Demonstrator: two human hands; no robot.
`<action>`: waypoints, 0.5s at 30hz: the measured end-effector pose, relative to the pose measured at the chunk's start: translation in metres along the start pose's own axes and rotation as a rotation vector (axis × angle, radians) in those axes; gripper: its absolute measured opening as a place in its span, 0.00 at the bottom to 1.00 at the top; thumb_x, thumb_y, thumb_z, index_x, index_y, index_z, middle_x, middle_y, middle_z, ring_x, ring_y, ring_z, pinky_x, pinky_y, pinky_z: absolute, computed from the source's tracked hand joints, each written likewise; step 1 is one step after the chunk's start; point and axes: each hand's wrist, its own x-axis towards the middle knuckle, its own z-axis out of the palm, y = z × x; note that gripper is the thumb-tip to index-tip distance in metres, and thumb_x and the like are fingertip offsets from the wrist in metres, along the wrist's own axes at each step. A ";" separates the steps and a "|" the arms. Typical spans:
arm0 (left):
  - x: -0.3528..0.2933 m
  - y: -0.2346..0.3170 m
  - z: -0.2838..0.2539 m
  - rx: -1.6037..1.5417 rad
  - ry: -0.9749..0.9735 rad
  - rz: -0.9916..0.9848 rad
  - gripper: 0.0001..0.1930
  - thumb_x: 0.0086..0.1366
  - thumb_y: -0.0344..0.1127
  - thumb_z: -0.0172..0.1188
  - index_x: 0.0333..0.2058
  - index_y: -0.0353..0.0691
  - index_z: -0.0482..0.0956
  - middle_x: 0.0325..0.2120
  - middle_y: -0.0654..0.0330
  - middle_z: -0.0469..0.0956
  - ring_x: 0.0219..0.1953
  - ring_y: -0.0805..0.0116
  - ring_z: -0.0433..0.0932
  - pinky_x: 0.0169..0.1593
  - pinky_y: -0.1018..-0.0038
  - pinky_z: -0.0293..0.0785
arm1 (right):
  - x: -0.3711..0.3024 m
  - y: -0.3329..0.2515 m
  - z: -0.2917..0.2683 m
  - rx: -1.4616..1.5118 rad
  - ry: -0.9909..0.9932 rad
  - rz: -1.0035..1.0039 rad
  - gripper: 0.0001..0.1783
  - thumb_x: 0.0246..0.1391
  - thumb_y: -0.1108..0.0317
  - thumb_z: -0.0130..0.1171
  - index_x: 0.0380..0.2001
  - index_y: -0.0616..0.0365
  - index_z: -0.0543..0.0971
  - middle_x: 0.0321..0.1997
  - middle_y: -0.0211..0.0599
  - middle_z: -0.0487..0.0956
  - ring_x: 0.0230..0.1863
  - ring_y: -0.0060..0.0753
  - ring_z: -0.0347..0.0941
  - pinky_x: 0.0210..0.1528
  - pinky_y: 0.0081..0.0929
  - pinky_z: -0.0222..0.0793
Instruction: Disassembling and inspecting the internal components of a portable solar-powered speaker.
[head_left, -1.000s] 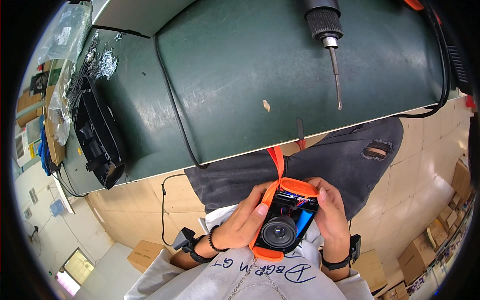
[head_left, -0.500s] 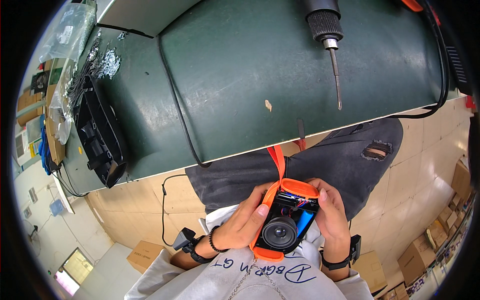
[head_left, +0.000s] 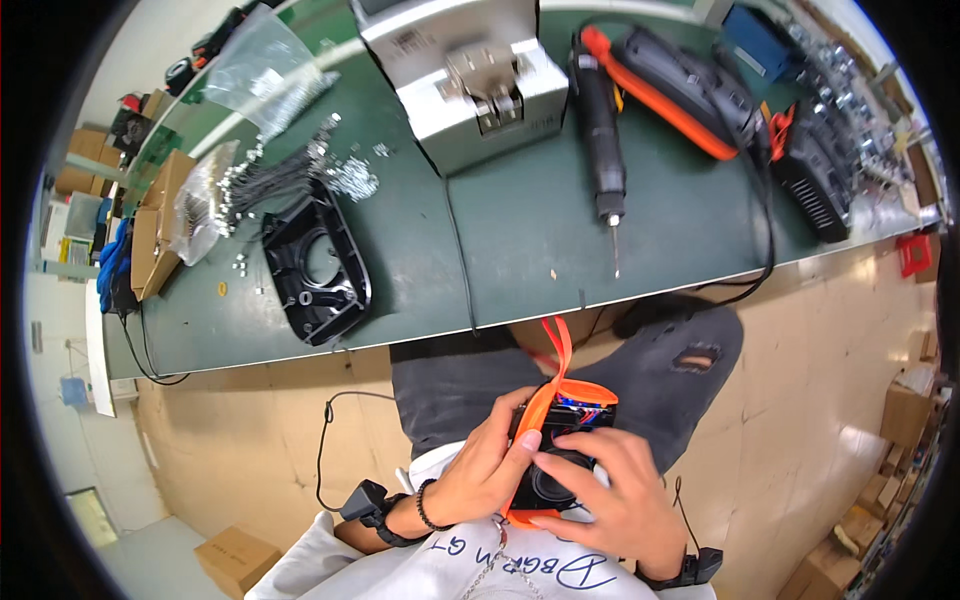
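Note:
My left hand [head_left: 482,470] grips the left side of a portable speaker [head_left: 548,484], its thumb on the edge. The speaker has a black body with an orange rim, an orange carry strap [head_left: 563,350], coloured wires near its top and a round cone. It sits close to my chest, above my lap. Over its right side reaches my right hand [head_left: 625,500], fingers spread across the cone area and thumb near the bottom edge. That hand covers part of the cone and the right interior; whether its fingertips press on the speaker, I cannot tell.
On the green bench [head_left: 420,285] lie a black plastic shell [head_left: 352,285], loose screws [head_left: 355,180] and a plastic bag [head_left: 262,75]. An electric screwdriver [head_left: 603,150] points toward me. Beyond are an open box [head_left: 480,145] with a metal part and an orange-black casing [head_left: 675,90].
My right hand has moved from the speaker's upper right edge to over its front, fingers spreading. My left hand keeps its grip. The view has shifted, showing more of the bench.

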 end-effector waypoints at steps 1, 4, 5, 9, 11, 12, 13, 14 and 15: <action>-0.002 0.003 0.001 -0.076 0.049 0.001 0.25 0.79 0.41 0.42 0.66 0.29 0.56 0.58 0.43 0.71 0.60 0.55 0.72 0.64 0.64 0.66 | 0.005 -0.008 -0.002 -0.080 -0.101 -0.006 0.37 0.37 0.64 0.79 0.56 0.51 0.80 0.53 0.37 0.76 0.51 0.48 0.73 0.53 0.40 0.73; -0.008 0.016 -0.003 -0.170 0.122 0.077 0.24 0.80 0.41 0.41 0.66 0.30 0.57 0.57 0.44 0.71 0.59 0.57 0.73 0.63 0.65 0.68 | 0.013 -0.012 -0.003 -0.054 0.029 -0.111 0.34 0.38 0.70 0.76 0.55 0.52 0.81 0.53 0.38 0.77 0.50 0.48 0.74 0.53 0.39 0.75; -0.009 0.017 -0.003 -0.257 0.181 0.100 0.24 0.80 0.42 0.40 0.66 0.31 0.57 0.58 0.46 0.71 0.59 0.60 0.72 0.63 0.66 0.67 | 0.016 -0.019 -0.008 -0.045 0.096 -0.132 0.35 0.37 0.73 0.76 0.55 0.52 0.81 0.52 0.39 0.77 0.50 0.49 0.75 0.52 0.38 0.76; -0.005 0.044 -0.015 -0.514 0.318 0.160 0.25 0.81 0.45 0.36 0.67 0.33 0.55 0.58 0.53 0.69 0.59 0.69 0.71 0.64 0.70 0.67 | 0.035 -0.016 -0.014 0.313 0.409 -0.210 0.32 0.42 0.72 0.79 0.53 0.58 0.78 0.50 0.49 0.78 0.49 0.44 0.79 0.50 0.36 0.77; 0.002 0.055 -0.018 -0.610 0.370 0.182 0.24 0.81 0.46 0.36 0.66 0.34 0.55 0.58 0.53 0.70 0.59 0.68 0.73 0.63 0.69 0.70 | 0.047 -0.008 -0.014 0.533 0.413 -0.204 0.33 0.48 0.74 0.74 0.58 0.61 0.73 0.54 0.49 0.72 0.54 0.47 0.78 0.54 0.38 0.77; 0.008 0.057 -0.020 -0.615 0.375 0.189 0.24 0.81 0.46 0.36 0.66 0.34 0.55 0.58 0.53 0.70 0.59 0.68 0.73 0.63 0.69 0.70 | 0.057 -0.007 -0.014 0.686 0.407 -0.171 0.32 0.50 0.75 0.71 0.59 0.62 0.72 0.56 0.48 0.69 0.55 0.48 0.77 0.55 0.39 0.77; 0.016 0.059 -0.023 -0.647 0.403 0.216 0.24 0.81 0.46 0.36 0.65 0.34 0.55 0.58 0.53 0.70 0.59 0.69 0.73 0.63 0.69 0.70 | 0.066 -0.001 -0.014 0.754 0.397 -0.145 0.29 0.54 0.74 0.68 0.58 0.64 0.71 0.57 0.46 0.65 0.58 0.48 0.76 0.58 0.40 0.76; 0.022 0.059 -0.026 -0.679 0.436 0.234 0.23 0.81 0.45 0.36 0.65 0.34 0.55 0.57 0.53 0.70 0.59 0.69 0.73 0.63 0.69 0.69 | 0.077 -0.002 -0.016 0.776 0.429 -0.117 0.26 0.56 0.74 0.66 0.57 0.64 0.70 0.56 0.44 0.64 0.59 0.49 0.75 0.59 0.42 0.77; 0.030 0.059 -0.031 -0.634 0.458 0.219 0.23 0.81 0.45 0.36 0.65 0.35 0.54 0.57 0.52 0.70 0.59 0.69 0.73 0.63 0.69 0.69 | 0.086 0.001 -0.019 0.808 0.438 -0.102 0.25 0.57 0.73 0.66 0.56 0.63 0.69 0.56 0.43 0.64 0.59 0.49 0.75 0.60 0.42 0.78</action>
